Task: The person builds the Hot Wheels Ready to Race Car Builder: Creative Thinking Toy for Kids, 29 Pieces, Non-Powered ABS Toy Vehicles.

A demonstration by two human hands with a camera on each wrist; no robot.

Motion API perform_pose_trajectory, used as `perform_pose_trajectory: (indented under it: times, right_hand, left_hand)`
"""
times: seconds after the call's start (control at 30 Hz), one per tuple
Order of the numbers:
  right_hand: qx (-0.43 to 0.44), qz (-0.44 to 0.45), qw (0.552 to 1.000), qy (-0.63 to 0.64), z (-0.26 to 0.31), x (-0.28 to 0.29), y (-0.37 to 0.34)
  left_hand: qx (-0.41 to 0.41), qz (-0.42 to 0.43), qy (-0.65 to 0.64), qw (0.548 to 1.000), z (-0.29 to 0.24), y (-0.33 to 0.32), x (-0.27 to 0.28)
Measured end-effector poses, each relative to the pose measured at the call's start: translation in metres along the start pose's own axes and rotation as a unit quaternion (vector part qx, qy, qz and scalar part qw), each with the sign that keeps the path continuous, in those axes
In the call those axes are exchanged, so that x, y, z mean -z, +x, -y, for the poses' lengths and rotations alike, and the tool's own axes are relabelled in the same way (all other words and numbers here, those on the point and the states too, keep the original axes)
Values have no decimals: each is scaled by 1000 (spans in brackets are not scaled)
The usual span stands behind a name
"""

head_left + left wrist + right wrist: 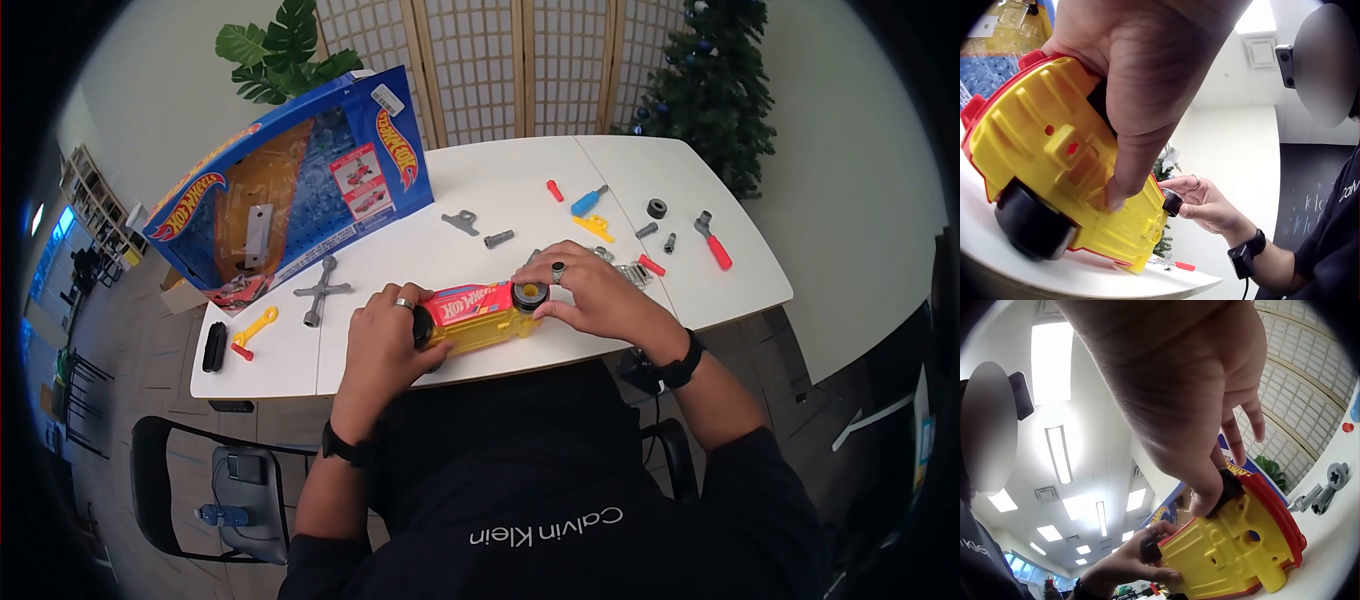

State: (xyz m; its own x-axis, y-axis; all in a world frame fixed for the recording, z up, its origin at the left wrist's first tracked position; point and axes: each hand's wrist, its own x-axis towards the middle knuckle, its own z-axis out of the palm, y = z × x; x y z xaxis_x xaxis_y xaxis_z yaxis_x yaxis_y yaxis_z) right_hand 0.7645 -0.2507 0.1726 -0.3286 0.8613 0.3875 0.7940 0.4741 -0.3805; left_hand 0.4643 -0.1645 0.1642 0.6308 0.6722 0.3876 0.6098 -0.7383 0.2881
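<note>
A red and yellow toy car (475, 308) is tilted on its side at the table's near edge, its yellow underside (1029, 131) towards the person. My left hand (385, 335) grips the car's left end, the thumb lying across the underside. At the other end, my right hand (600, 295) pinches a black wheel (530, 295) between thumb and fingers. Another black wheel (1035, 222) shows low on the car in the left wrist view. The right wrist view shows the right thumb against the wheel (1227, 490) on the car's upper side.
A blue toy box (385, 140) stands at the back left. A grey cross wrench (323, 290) and yellow wrench (258, 327) lie left. Rightward are a blue screwdriver (588, 203), a yellow piece (594, 228), a loose wheel (656, 208), a red-handled tool (716, 248) and several bolts.
</note>
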Motion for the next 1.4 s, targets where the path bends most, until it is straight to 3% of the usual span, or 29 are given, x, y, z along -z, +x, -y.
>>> perform_pose_trajectory:
  times: [0.1,0.23,0.3,0.6,0.73,0.8,0.83,0.9,0.97,1.1,1.17,1.3,1.4]
  right_hand:
    - [4,-39,996,-79,4,-4,-3]
    - [-25,-30,995,-90,0,-13,-8]
    - [7,-78,992,-95,-2,-22,-12]
    - [11,19,992,-125,-6,-15,-29]
    - [-130,7,991,-17,-35,22,-29]
    - [-174,-35,983,-39,-78,30,-40]
    - [-241,-42,968,-60,-81,43,-40]
    - [-262,-61,958,-100,-116,59,-51]
    - [-335,-71,917,-205,-150,69,-66]
    - [-350,-49,906,-232,-168,73,-79]
    - [-323,-32,924,-203,-157,70,-72]
    - [-359,-12,888,-287,-168,74,-66]
    - [-334,16,904,-267,-200,75,-65]
  left_hand:
    - [6,2,11,1000,-3,1,0]
    - [20,3,19,1000,-4,1,-1]
    - [15,8,13,1000,-2,3,-2]
    - [23,6,1,1000,-5,2,0]
    - [41,11,-2,999,-4,2,1]
    - [34,14,4,999,-4,3,2]
    - [36,11,5,999,-2,1,1]
    - [23,-1,-10,1000,2,2,-3]
    - [22,0,-14,1000,2,2,-3]
    - [52,13,-10,999,-6,2,1]
    - [43,3,-19,999,-5,2,0]
    - [50,6,-15,999,-8,2,1]
    - [50,3,-11,999,-7,3,1]
